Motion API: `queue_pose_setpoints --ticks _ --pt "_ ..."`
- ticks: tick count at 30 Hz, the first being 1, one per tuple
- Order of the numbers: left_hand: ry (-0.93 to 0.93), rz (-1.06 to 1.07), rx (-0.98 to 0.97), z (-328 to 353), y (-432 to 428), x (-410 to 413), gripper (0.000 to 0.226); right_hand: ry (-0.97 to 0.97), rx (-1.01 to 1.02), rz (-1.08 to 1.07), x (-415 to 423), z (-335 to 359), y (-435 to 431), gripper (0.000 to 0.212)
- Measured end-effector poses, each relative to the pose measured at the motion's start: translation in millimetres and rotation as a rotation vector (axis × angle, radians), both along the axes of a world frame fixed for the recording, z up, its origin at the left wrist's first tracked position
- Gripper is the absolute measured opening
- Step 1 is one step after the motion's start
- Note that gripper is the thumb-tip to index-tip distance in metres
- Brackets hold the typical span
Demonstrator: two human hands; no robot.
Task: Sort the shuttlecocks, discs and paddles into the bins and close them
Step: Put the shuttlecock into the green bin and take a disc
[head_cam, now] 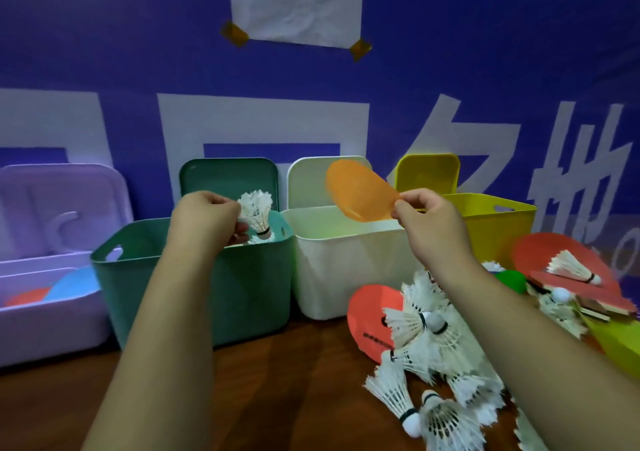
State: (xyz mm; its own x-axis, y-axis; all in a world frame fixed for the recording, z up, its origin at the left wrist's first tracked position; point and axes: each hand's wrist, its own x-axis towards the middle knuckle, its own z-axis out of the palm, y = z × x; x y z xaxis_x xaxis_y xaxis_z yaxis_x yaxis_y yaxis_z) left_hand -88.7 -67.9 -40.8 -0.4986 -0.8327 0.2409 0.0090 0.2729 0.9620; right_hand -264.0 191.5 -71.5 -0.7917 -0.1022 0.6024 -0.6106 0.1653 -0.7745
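Note:
My left hand (pixel 204 218) hovers over the green bin (pixel 194 277) and pinches a white shuttlecock (pixel 257 213), feathers up; more shuttlecocks lie inside the bin. My right hand (pixel 427 218) holds an orange disc (pixel 360 191) by its edge, tilted above the white bin (pixel 346 267). A pile of white shuttlecocks (pixel 429 353) lies on the wooden table to the right, on top of a red disc (pixel 370 312). A red paddle (pixel 568 274) with one shuttlecock on it rests at the far right.
A yellow bin (pixel 491 222) stands at the back right, lid up. A purple bin (pixel 41 315) at the left holds a blue and a red disc. A green ball (pixel 510 279) and a lime-green object (pixel 620 343) sit by the paddle. A blue banner wall is behind.

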Motion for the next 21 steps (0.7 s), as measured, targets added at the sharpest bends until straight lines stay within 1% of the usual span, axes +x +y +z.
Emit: queue_pose_setpoints --ticks 4,8,10,12,15,16,17,19,21 --pt "0.075 0.022 0.150 1 -8 1 0.014 0.063 0.084 -0.017 -10 -12 -19 0.011" --pt "0.145 0.027 0.233 0 -16 3 0.014 0.090 0.139 -0.025 -18 -21 -31 0.016" --pt "0.139 0.038 0.204 -4 -24 5 0.014 0.053 0.130 -0.006 -20 -23 -34 0.015" --pt "0.084 0.063 0.102 -8 -29 8 0.017 -0.020 0.092 0.028 -21 -23 -36 0.014" --pt "0.000 0.097 -0.041 -12 -32 13 0.008 -0.050 0.088 0.037 -23 -23 -38 0.013" --pt "-0.011 0.095 -0.051 -12 -30 13 0.008 -0.048 0.097 0.035 -24 -24 -39 0.014" --pt "-0.013 0.085 -0.054 -11 -27 14 0.003 -0.046 0.106 0.035 -24 -25 -40 0.014" --pt "-0.006 0.068 -0.034 -9 -23 12 0.015 -0.049 0.130 0.028 -27 -29 -42 0.017" --pt "-0.003 0.045 -0.030 -9 -21 8 0.018 -0.043 0.155 0.013 -28 -31 -44 0.020"
